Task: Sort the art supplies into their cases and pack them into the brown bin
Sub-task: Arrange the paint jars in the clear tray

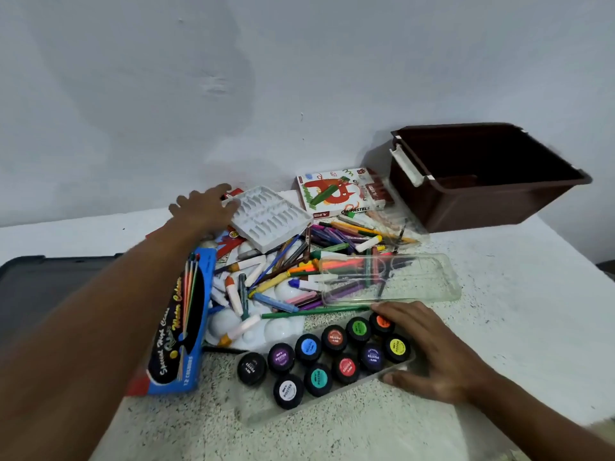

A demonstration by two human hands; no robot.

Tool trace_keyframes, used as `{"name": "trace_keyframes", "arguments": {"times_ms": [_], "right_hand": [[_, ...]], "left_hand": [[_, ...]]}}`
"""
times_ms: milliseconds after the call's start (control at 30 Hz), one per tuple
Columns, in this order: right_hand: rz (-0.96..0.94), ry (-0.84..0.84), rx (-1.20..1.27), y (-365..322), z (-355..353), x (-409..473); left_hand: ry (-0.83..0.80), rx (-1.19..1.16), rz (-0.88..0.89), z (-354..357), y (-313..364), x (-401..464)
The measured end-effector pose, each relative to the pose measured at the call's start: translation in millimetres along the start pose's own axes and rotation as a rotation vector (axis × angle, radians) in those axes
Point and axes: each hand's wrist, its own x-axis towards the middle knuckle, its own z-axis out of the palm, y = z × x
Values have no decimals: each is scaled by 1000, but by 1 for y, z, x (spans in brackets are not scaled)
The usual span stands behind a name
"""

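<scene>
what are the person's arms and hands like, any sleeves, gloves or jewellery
Both arms are bare as far as the frame shows: no sleeves, no gloves. The left hand and right hand show no rings, and neither wrist carries a watch or bracelet.

Glossy dark brown plastic bin [466,207], clear smooth plastic tray [392,277], matt white moulded plastic insert [269,217], glossy blue cardboard watercolour box [181,324], speckled rough white stone bench [499,311]

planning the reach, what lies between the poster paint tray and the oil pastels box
In the head view, a heap of loose crayons and markers and a clear plastic lid lie between the poster paint tray and the oil pastels box.
</scene>
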Motion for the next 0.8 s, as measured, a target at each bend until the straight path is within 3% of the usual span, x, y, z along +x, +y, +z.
{"name": "trace_keyframes", "arguments": {"times_ms": [200,433,600,800], "right_hand": [[-12,3,-6,2,1,1],[-45,28,-7,3,0,3],[-51,38,-2,3,1,2],[-62,46,0,6,2,3]], "left_hand": [[6,51,-51,11,8,19],[202,-17,-28,13,11,19],[396,-154,122,2,7,4],[386,-395,388,-17,9,-45]]}}
